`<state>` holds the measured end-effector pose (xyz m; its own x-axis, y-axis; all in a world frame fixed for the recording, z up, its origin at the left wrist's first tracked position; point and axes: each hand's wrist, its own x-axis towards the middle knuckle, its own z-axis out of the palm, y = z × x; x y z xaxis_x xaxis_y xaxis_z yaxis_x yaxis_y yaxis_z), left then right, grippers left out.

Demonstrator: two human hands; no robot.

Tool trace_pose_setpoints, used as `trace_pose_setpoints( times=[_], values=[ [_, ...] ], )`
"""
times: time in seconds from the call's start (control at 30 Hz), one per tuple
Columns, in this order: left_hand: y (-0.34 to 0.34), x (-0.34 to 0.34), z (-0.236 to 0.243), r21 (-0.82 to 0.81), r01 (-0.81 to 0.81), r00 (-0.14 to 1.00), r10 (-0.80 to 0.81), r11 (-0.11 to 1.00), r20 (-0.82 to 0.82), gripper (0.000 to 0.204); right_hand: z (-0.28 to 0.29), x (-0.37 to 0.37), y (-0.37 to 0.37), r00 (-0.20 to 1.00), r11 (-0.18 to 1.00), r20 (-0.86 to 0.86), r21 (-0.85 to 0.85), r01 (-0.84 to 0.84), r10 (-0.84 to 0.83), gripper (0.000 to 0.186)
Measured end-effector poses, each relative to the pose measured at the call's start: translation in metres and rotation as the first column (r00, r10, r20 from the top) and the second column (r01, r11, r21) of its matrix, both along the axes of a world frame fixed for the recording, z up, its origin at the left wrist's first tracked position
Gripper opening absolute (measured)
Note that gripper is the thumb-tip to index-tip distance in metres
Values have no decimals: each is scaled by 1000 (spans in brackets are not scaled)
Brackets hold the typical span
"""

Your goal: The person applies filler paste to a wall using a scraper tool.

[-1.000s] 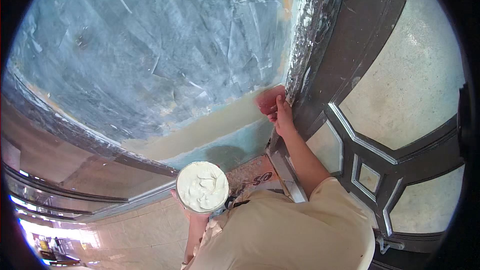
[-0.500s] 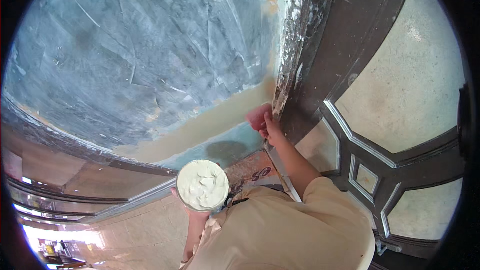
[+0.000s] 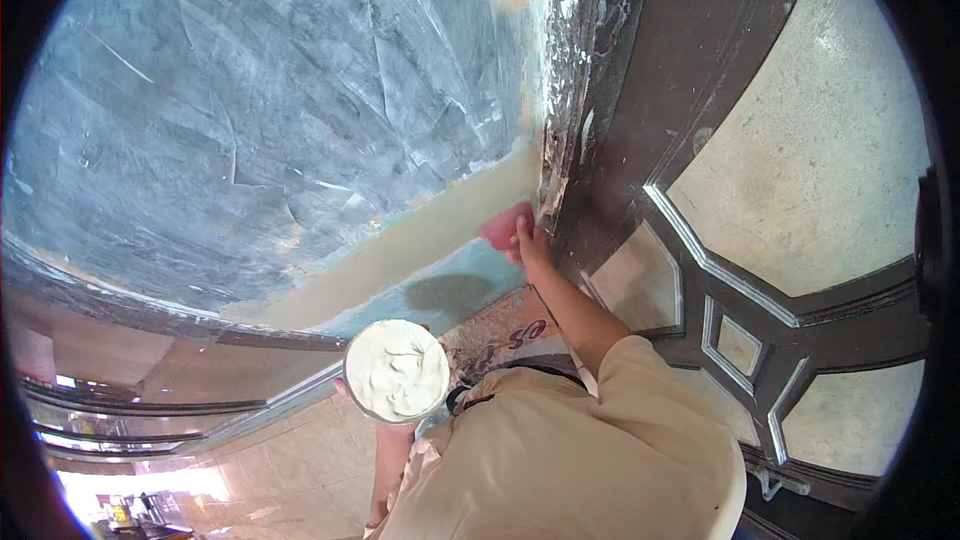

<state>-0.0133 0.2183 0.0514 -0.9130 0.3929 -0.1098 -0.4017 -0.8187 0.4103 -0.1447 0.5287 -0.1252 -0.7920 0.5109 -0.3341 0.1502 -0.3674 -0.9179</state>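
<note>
My right hand (image 3: 531,244) grips a flat pink-red putty spreader (image 3: 503,227), fingers closed round its near edge. The spreader's blade lies against the wall (image 3: 300,130), on a smooth beige band of filler (image 3: 415,232) low down near the corner. Below that band runs a pale blue-green strip (image 3: 465,280). Nearer to me, my left hand (image 3: 392,432) holds up a round tub of creamy white putty (image 3: 397,372) from beneath. The putty's top is swirled and peaked. Most of the left hand's fingers are hidden under the tub.
A dark, paint-flecked frame (image 3: 572,90) borders the wall at right. Beside it stands a dark brown panelled door (image 3: 690,110) with pale inset panels. A printed sheet or board (image 3: 515,328) lies on the floor below the wall. Tiled floor (image 3: 285,465) extends to the left.
My right hand and the spreader have shifted slightly left along the beige band. The view has turned a little, and the tub sits slightly farther left in it.
</note>
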Motion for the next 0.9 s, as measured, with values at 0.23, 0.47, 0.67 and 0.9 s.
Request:
trace_pose_setpoints(
  times=[0.23, 0.47, 0.67, 0.9],
  values=[
    [3, 0, 5, 176, 100, 984, -71, 979, -166, 115, 6, 23, -11, 998, 973, -25, -222, -60, 56, 52],
    [-1, 3, -3, -10, -6, 1000, 7, 1000, 24, 119, -14, -7, 20, 995, 997, -80, 62, -50, 55, 51],
    [-1, -2, -7, -49, -46, 997, 49, 998, 58, 120, -57, 41, 3, 925, 993, 373, -115, -38, 79, 47],
    [-1, 3, -12, -106, -158, 964, 177, 982, 197, 120, -5, 2, 7, 987, 967, -114, -215, -137, 114, 48]
  ],
)
